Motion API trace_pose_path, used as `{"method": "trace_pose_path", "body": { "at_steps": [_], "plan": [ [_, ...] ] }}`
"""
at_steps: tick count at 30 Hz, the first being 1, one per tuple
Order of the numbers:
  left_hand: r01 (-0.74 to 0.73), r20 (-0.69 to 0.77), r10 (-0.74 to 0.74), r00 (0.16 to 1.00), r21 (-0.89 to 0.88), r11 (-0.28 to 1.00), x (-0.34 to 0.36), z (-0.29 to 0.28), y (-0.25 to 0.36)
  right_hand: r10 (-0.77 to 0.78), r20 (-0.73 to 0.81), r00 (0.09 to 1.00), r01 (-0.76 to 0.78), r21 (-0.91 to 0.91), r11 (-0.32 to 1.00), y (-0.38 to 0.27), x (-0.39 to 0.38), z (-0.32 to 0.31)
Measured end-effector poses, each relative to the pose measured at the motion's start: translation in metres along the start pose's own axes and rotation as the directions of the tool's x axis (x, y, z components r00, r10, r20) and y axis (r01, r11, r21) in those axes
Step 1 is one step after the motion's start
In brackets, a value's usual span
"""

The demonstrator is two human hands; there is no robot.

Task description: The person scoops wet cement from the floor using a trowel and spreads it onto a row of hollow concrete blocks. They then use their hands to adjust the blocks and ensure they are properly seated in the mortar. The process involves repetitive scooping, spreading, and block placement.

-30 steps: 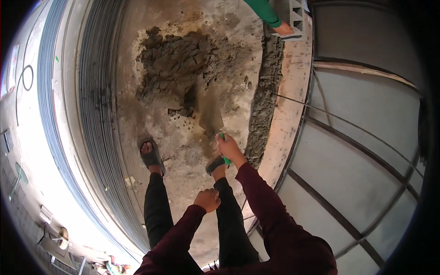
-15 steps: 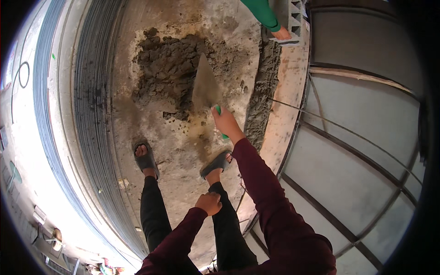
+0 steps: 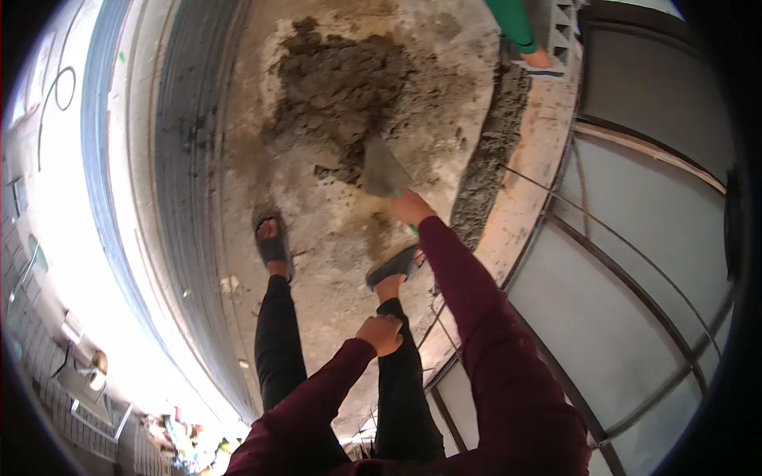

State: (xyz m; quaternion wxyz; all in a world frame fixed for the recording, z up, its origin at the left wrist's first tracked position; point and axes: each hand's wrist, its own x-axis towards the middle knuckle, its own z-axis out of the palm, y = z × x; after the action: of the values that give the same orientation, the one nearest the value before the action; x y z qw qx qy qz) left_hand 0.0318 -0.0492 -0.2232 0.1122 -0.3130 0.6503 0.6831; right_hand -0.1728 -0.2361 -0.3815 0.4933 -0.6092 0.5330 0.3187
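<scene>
My right hand (image 3: 411, 208) grips the green handle of a pointed trowel (image 3: 382, 166); its blade lies at the lower edge of a dark heap of wet mortar (image 3: 337, 83). My left hand (image 3: 379, 335) is closed against my right leg, and I cannot make out whether anything is inside it. A rough strip of mortar (image 3: 476, 190) runs along the right side of the concrete floor, beside a pale board (image 3: 524, 159).
A co-worker's hand (image 3: 536, 58) in a green sleeve touches a light block (image 3: 559, 36) at top right. My sandalled feet (image 3: 271, 242) stand below the heap. Grey ridged strips (image 3: 182, 198) line the left; framed panels (image 3: 611, 309) and a thin rod (image 3: 603, 222) occupy the right.
The trowel in my right hand has gone up toward the heap since a second ago, with its blade now turned more up-left. The whole view has shifted slightly rightward.
</scene>
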Motion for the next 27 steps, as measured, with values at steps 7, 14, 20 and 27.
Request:
{"method": "trace_pose_path", "body": {
  "at_steps": [7, 14, 20, 27],
  "plan": [
    [0.004, -0.056, -0.005, 0.998, -0.004, 1.000, -0.003, -0.005, -0.009, 0.330, -0.129, 0.935, -0.283, 0.290, 0.914, -0.018, -0.072, 0.010],
    [-0.002, 0.029, 0.002, 1.000, -0.014, 1.000, 0.002, 0.007, -0.001, 0.161, -0.259, 0.952, -0.101, 0.231, 0.968, -0.078, -0.019, -0.062],
    [0.045, 0.128, -0.045, 0.991, 0.009, 0.999, -0.001, 0.004, -0.008, 0.221, -0.087, 0.972, -0.181, 0.332, 0.926, -0.070, 0.016, 0.016],
    [0.053, 0.566, -0.029, 0.824, -0.026, 0.998, -0.016, 0.031, 0.005, 0.395, -0.326, 0.859, -0.041, 0.726, 0.687, -0.028, -0.025, 0.247]
  ]
}}
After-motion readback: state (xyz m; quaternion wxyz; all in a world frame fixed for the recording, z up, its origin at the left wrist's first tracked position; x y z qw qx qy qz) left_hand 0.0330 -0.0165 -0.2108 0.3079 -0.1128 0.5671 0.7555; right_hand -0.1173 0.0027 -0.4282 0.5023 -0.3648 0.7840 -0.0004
